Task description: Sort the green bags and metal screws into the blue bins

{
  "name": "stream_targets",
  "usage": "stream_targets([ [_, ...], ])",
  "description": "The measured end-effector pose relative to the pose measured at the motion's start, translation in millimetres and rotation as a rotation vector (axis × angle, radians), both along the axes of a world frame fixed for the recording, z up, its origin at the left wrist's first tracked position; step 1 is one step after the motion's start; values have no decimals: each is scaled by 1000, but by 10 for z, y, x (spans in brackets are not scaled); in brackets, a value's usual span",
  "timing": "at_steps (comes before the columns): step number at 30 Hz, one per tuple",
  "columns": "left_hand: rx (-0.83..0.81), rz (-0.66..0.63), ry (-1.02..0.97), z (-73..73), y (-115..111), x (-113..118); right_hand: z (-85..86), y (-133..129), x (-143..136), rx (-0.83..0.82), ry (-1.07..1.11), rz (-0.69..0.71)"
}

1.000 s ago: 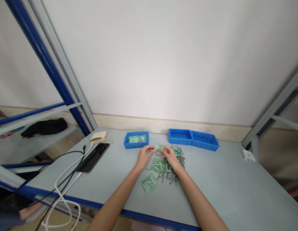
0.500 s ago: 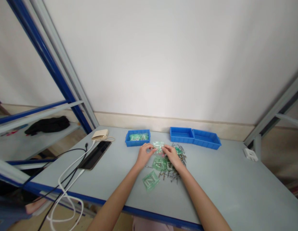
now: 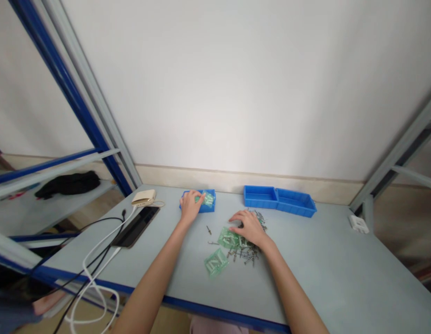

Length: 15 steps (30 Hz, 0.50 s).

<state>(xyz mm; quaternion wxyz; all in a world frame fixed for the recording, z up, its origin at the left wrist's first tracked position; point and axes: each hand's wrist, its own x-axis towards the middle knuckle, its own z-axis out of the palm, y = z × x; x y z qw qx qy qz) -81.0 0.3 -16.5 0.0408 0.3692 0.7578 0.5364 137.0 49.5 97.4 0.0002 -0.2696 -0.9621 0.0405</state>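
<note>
My left hand (image 3: pixel 190 205) is at the left blue bin (image 3: pixel 205 209), its fingers closed on a small green-tinted plastic bag (image 3: pixel 208 200) over the opening. The hand hides part of the bin. My right hand (image 3: pixel 250 227) hovers at the loose pile of rivets (image 3: pixel 248 254), thumb and fingers apart, with nothing visible between them. Just below its fingertips lies another green bag (image 3: pixel 228 238). Nearer the front edge rests a green bag with pale pieces inside (image 3: pixel 216 262). Two stray rivets (image 3: pixel 209 230) lie left of the pile.
Two joined blue bins (image 3: pixel 260 203) stand against the wall at the back. At left are a dark tablet (image 3: pixel 136 227), a gold-coloured box (image 3: pixel 144 197) and white cables (image 3: pixel 86 260). A white adapter (image 3: pixel 358 224) sits far right. Part of another person (image 3: pixel 50 301) shows at lower left.
My left hand has moved left to the bin with the plastic bag, which both hands held before. My right hand has let go and opened over the pile. A stray rivet now shows on the table.
</note>
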Motion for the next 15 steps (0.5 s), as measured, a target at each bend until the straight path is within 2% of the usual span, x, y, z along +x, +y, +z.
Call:
stream_targets([
  [4,-140,46,60,-44,54,-2,-26,-7,25,14,-112,43],
  [8,-217,137,142,-92,69,46,-69,1,26,-18,-106,61],
  [15,-308,114,270,22,57,66,-122,13,12,-104,-33,44],
])
